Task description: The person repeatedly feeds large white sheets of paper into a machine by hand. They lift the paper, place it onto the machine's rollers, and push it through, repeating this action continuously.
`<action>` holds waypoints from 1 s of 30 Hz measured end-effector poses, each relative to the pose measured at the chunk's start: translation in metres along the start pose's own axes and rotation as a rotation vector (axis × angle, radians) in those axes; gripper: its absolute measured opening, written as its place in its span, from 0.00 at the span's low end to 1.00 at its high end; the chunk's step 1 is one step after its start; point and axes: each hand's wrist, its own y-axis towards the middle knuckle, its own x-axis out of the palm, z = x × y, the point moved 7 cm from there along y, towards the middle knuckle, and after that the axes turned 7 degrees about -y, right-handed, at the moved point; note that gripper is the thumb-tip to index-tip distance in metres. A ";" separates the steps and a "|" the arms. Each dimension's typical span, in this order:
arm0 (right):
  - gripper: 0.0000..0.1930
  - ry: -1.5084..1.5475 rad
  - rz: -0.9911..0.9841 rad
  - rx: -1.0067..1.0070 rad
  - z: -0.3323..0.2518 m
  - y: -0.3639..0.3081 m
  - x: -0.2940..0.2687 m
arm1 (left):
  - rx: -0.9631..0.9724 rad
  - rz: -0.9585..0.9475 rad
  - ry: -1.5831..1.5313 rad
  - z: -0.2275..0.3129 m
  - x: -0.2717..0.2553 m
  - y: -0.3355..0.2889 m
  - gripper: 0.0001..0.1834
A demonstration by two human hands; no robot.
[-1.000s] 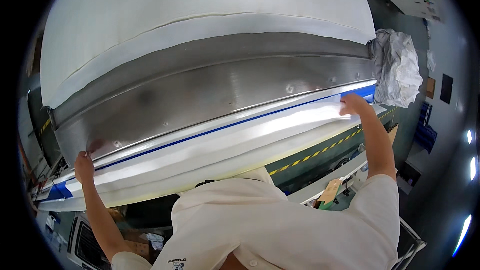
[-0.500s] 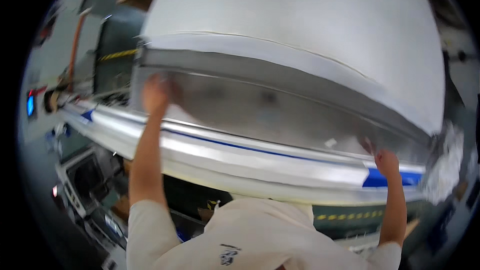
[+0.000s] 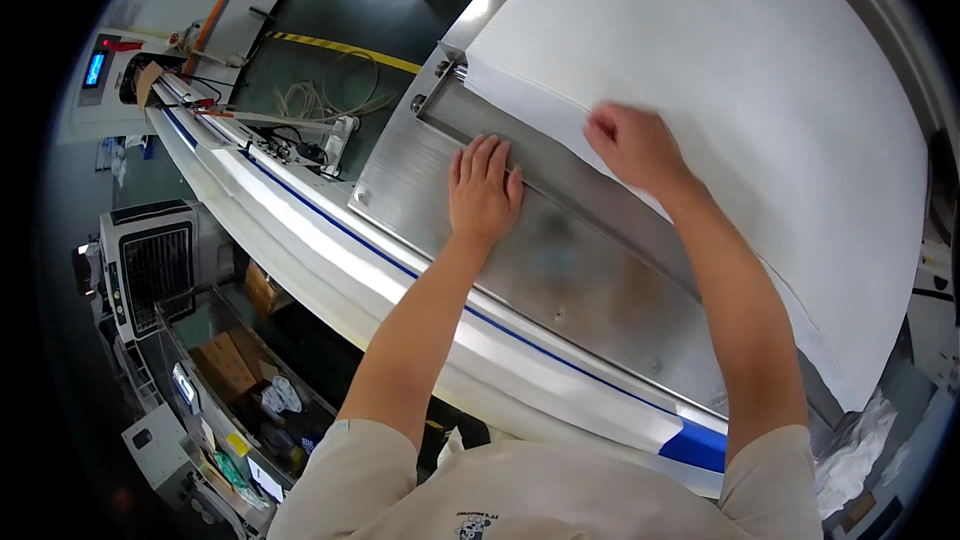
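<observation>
My left hand [image 3: 483,190] lies flat on a brushed metal plate [image 3: 590,280], its fingers stretched toward a narrow slot along the plate. A wide white sheet of fabric or paper [image 3: 720,60] covers the far side, and its near edge hangs along the metal. Over that edge, toward its left part, my right hand [image 3: 640,148] is curled closed. Its fingertips are slightly blurred, and whatever they may pinch is hidden. Between plate and sheet runs a grey metal strip [image 3: 580,170].
A long white rail with a blue line [image 3: 400,265] crosses in front of me, with blue tape [image 3: 697,446] at its right. Crumpled white material [image 3: 855,455] hangs at the right. Left are cables [image 3: 325,100], an air cooler [image 3: 160,265] and a cart with a cardboard box [image 3: 225,365].
The view has turned and shifted left. My right hand has moved from near the blue tape to the sheet's edge. My left hand now rests flat on the metal plate.
</observation>
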 end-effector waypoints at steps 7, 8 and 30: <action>0.11 0.083 0.127 -0.035 -0.019 0.117 0.017 | -0.025 -0.040 -0.052 -0.001 0.006 0.004 0.20; 0.11 0.056 0.122 -0.023 -0.020 0.124 0.019 | -0.030 -0.049 -0.047 -0.002 0.005 0.004 0.20; 0.10 -0.041 0.217 0.053 -0.014 0.122 0.020 | 0.207 0.086 0.069 -0.022 -0.005 0.114 0.25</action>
